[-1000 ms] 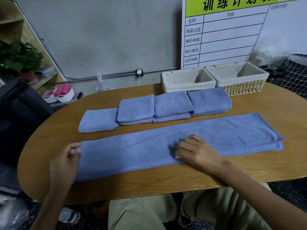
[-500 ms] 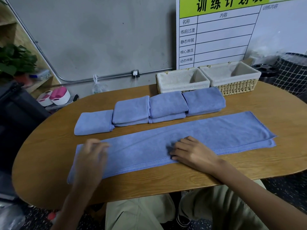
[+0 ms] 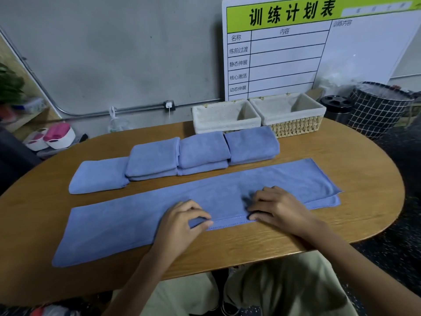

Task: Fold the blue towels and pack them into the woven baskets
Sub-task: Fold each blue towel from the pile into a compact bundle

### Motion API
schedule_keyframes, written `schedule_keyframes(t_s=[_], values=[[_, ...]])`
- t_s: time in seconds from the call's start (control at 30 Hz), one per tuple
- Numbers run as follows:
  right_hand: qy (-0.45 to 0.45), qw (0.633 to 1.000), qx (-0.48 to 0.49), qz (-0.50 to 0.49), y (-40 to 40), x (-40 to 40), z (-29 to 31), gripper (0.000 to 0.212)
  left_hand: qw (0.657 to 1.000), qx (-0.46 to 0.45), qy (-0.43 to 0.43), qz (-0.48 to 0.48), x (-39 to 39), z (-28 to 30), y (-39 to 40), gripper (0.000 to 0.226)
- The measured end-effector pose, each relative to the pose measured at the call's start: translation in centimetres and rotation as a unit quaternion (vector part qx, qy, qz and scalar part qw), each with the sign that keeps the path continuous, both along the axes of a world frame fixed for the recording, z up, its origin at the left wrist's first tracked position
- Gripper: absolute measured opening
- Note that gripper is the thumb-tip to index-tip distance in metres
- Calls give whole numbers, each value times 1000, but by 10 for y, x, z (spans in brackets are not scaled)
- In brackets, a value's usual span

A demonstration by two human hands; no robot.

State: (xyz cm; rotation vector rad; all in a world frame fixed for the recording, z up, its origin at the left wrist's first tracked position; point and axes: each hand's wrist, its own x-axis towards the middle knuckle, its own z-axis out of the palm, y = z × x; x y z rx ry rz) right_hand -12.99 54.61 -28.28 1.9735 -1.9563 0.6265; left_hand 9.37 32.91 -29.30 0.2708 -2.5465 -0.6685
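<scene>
Count: 2 woven baskets at the far table edge, side by side and touching — left basket (image 3: 225, 120) and right basket (image 3: 289, 115), both cloth-lined, nothing visible inside either. Folded blue towels in a row just in front of them: single folded towel (image 3: 99, 175) at the left end, then three stacks that look two high — left stack (image 3: 153, 159), middle stack (image 3: 204, 153), right stack (image 3: 251, 144). Looks like 7 folded; layer edges are soft, so not certain.

One long blue towel (image 3: 227, 197) lies flat as a strip across the wooden table (image 3: 364, 179), doubled lengthwise, two layers showing at its right end.

Left hand (image 3: 182, 222) sits at the strip's near hem around mid-length, thumb and fingers pinching the hem, cloth bunched slightly between them. Right hand (image 3: 280, 208) is just to its right, fingers curled, tips pressing down on the towel at the same hem; can't tell whether it grips or only presses. A short stretch of hem spans between the two hands. Most of the strip extends outward either side of them.
</scene>
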Motion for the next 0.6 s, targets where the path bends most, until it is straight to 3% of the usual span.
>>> schedule_keyframes(t_s=[0.13,0.33,0.6], values=[[45,998,-25,20,4,-10,-4,26,998,-62,0,-8,-3,5,0,27],[88,994,-44,37,2,-11,-5,20,962,-265,20,-62,-4,8,-2,26],[111,991,-75,15,7,0,9,25,945,-312,87,-49,5,15,7,26]])
